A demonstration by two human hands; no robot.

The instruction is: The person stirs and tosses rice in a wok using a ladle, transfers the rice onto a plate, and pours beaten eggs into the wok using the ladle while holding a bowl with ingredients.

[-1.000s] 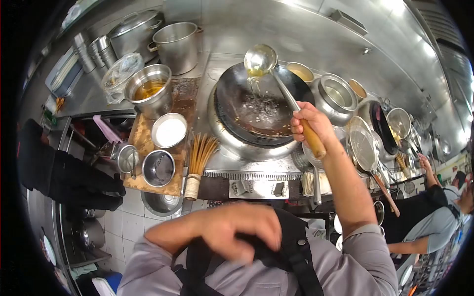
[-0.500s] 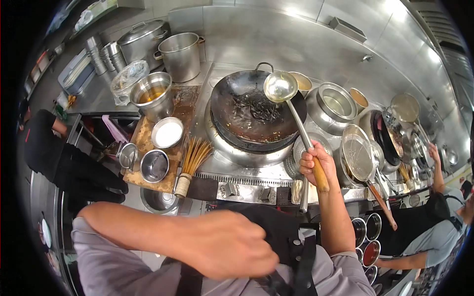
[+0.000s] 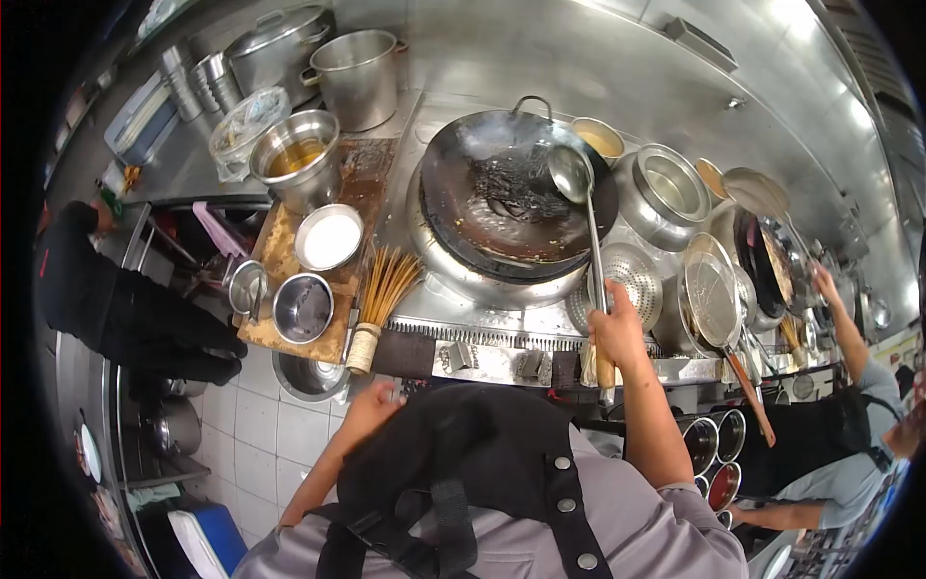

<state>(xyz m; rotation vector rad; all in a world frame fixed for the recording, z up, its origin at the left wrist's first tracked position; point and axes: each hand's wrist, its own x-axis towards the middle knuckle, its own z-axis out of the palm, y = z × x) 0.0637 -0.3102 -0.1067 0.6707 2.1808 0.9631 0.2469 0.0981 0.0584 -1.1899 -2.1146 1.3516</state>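
Observation:
My right hand (image 3: 618, 330) is wrapped around the handle of a long steel ladle (image 3: 595, 253) near its wooden end. The ladle's bowl hangs over the right side of a black wok (image 3: 482, 230), which sits on the burner with dark wet residue and small food bits inside. Low on the left, beside the apron, is my left hand (image 3: 372, 407), with no object visible in it. Its fingers are blurred and partly hidden. The nearest thing to it is a bamboo wok brush (image 3: 386, 289) with a bound handle.
Left of the wok, a wooden board (image 3: 280, 241) holds a pot of yellow oil (image 3: 297, 159), a bowl of white contents (image 3: 329, 237) and a steel bowl (image 3: 303, 308). On the right are a perforated skimmer (image 3: 632, 280), a mesh strainer (image 3: 710, 299) and pots (image 3: 666, 188). Co-workers stand at both sides.
My left hand has swung from in front of my chest down to the left. The ladle has turned more upright, its bowl lower and further right over the wok. The view has shifted slightly.

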